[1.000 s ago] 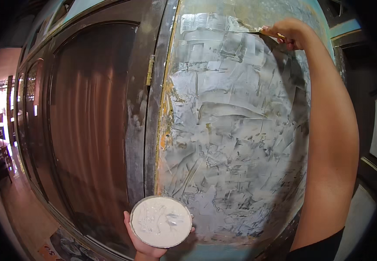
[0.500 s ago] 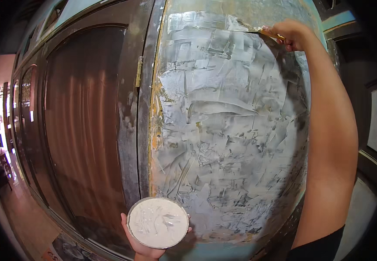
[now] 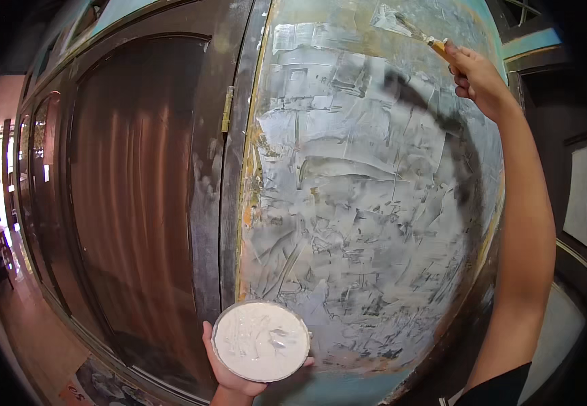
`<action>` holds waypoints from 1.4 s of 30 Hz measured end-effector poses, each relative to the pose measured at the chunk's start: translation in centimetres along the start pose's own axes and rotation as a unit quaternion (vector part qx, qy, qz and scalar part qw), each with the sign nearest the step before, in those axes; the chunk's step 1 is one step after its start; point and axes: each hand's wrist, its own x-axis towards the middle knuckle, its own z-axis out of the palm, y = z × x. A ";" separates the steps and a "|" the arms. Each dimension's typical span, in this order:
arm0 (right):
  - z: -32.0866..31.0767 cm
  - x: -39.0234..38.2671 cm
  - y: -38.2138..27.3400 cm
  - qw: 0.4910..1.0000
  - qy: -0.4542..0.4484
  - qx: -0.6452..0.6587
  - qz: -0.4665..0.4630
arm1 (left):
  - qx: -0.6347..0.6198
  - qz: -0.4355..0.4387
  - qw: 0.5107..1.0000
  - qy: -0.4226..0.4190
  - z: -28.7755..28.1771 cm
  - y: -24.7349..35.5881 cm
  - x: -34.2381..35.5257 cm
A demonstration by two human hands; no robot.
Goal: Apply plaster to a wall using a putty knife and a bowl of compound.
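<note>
Looking down and forward at a tall panel (image 3: 368, 203) smeared with grey-white filler, set beside a dark brown wooden door (image 3: 138, 203) with a small brass hinge (image 3: 226, 108) on the frame between them. The right hand (image 3: 477, 78) reaches high, clenched around the yellowish handle of a putty knife (image 3: 408, 28) whose thin blade lies against the top of the panel. The knife looks light, with a stiff handle and a springy blade; the handle is the place to grip it, since the blade is coated and likely slippery. The left hand (image 3: 236, 369) is low at the bottom of the view, cupped under a round shallow dish of white putty (image 3: 261, 340), fingers wrapped on its rim. The dish looks light but holds wet paste, so it seems best supported from beneath and kept level. Compared with a second ago, the right hand and blade have moved slightly higher and to the right along the panel's top, the view has swung so the panel fills more of the scene, and the dish sits in much the same low place.
</note>
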 end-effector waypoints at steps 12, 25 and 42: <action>11.0 -25.7 -0.4 0.954 -0.270 -0.090 0.097 | -0.088 -0.094 0.991 0.028 1.5 -2.8 1.9; 12.0 -30.5 1.5 0.835 -0.508 -0.054 0.203 | -0.038 -0.077 0.992 0.095 0.6 -4.2 1.0; 7.6 -32.8 5.5 0.846 -0.491 -0.195 -0.071 | -0.044 -0.067 0.992 0.099 0.8 -6.7 1.3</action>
